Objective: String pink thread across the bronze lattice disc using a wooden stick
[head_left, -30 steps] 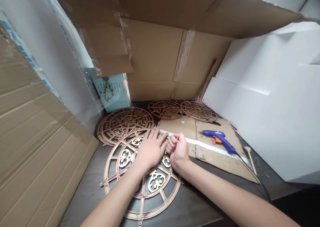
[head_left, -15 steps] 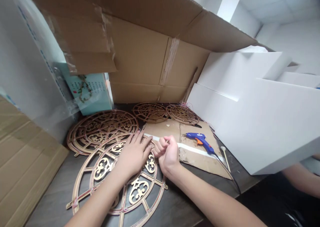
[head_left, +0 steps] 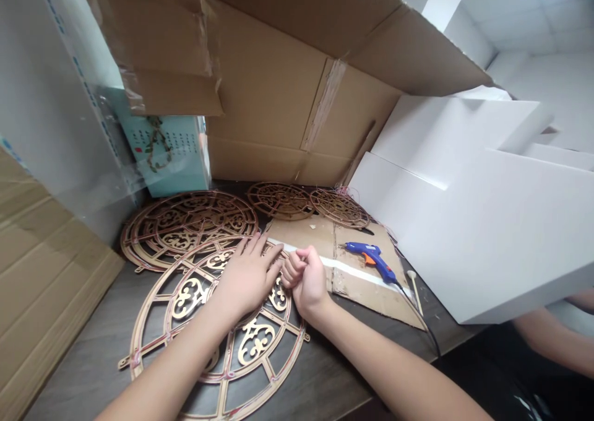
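Stacked discs [head_left: 190, 223]: behind and left of the near fretwork disc [head_left: 255, 340].
Near fretwork disc: flat on the dark tabletop [head_left: 83, 347].
Left hand [head_left: 245, 278]: open, fingers spread on this disc.
Right hand [head_left: 306, 278]: fisted at its right rim — contents, if any, cannot be told.
Blue glue gun [head_left: 380, 265]: right of the disc, unheld.
Change: view swung right, revealing a co-worker's arm [head_left: 552, 340] — hands kept station, so work appears fixed at one spot.
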Tool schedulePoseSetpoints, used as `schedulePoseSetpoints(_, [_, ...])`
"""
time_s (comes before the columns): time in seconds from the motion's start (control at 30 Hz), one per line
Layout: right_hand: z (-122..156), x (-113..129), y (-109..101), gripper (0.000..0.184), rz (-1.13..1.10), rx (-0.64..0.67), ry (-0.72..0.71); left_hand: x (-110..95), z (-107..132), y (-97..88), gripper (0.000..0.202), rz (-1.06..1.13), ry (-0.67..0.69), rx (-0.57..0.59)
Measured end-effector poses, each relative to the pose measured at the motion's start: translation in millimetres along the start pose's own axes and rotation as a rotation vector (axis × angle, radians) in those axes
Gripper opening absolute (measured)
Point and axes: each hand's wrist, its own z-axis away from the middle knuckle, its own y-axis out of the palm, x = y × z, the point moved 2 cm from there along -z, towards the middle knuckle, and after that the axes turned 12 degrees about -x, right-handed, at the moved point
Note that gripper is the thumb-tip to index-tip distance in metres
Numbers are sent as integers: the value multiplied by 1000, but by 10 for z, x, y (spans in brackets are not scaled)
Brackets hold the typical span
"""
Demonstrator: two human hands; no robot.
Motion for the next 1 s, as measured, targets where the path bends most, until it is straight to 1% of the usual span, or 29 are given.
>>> schedulePoseSetpoints(0.13, [8, -24, 5, 39, 31, 6, -41, 2, 4, 16, 48, 2, -1, -3])
schedulePoseSetpoints(0.3, [11, -72, 7, 39, 53, -6, -59, -3, 16, 39, 47, 9, -12, -16])
schedulePoseSetpoints(0.73, [46, -97, 56, 39, -31, -125, -62, -25, 60, 54, 48, 51, -37, -26])
schedulePoseSetpoints(1.0, [7, -90, 102, 39, -68, -200, -38, -4, 84, 60, 47, 56, -50, -35])
